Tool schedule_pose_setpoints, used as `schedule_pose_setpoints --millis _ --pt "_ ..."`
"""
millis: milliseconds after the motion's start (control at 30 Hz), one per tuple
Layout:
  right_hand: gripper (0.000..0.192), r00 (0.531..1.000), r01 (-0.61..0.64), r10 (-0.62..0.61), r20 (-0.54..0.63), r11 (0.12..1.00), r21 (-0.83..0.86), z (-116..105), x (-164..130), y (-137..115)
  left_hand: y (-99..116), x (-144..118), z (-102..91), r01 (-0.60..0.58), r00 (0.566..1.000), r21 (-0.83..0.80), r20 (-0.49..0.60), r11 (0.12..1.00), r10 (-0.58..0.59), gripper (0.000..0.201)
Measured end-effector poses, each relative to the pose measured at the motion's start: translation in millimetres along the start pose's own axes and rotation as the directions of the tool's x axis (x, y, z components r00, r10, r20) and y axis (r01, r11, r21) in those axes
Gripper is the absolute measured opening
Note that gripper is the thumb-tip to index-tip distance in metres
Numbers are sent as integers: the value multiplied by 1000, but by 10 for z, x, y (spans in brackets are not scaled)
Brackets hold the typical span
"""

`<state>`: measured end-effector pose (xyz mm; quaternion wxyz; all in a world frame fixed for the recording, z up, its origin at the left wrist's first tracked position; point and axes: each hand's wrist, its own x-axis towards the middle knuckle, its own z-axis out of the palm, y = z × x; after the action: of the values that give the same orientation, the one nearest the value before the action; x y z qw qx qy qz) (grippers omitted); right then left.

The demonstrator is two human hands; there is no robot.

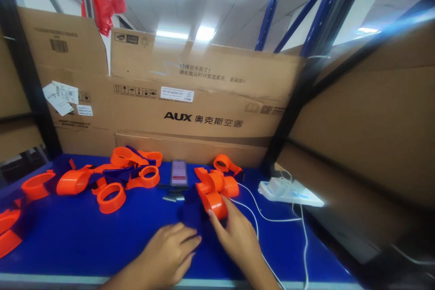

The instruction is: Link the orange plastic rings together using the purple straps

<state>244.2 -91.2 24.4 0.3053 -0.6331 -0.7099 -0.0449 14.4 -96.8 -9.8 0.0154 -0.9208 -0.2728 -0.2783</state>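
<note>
Where the blue tabletop (84,240) runs back to a wall of flattened cardboard boxes (190,99), orange plastic tape dispensers lie in a loose pile (112,176) at the left, under ceiling strip lights and blue racking posts. A smaller cluster of orange dispensers (217,186) sits near the middle, beside a small blurred phone-like object (179,173). The right hand (238,235) reaches to this cluster, fingertips resting on the nearest orange dispenser (215,204), fingers loosely curved rather than clamped. The left hand (168,253) lies just beside it, flat on the blue surface, fingers relaxed and slightly apart, holding nothing. White cables (265,217) trail past the right hand to a white power strip (288,190). The near left tabletop is bare blue up to its pale front edge.
</note>
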Motion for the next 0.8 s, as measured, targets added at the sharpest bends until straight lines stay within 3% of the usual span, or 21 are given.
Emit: schedule_pose_setpoints --millis 167,433,633,800 --pt "46 1000 -17 18 24 1000 -20 1 140 18 -111 -14 -44 65 998 1 19 998 -65 45" --pt "43 997 55 -50 -56 994 94 192 450 -79 -134 -96 -140 116 993 -6 10 993 -116 50" --pt "44 997 52 -46 -61 994 99 335 722 -170 -215 -135 -96 89 994 -17 70 996 -87 50" --pt "45 993 76 -59 -104 984 162 340 773 -202 -233 -121 -88 97 992 -47 83 994 -93 48"
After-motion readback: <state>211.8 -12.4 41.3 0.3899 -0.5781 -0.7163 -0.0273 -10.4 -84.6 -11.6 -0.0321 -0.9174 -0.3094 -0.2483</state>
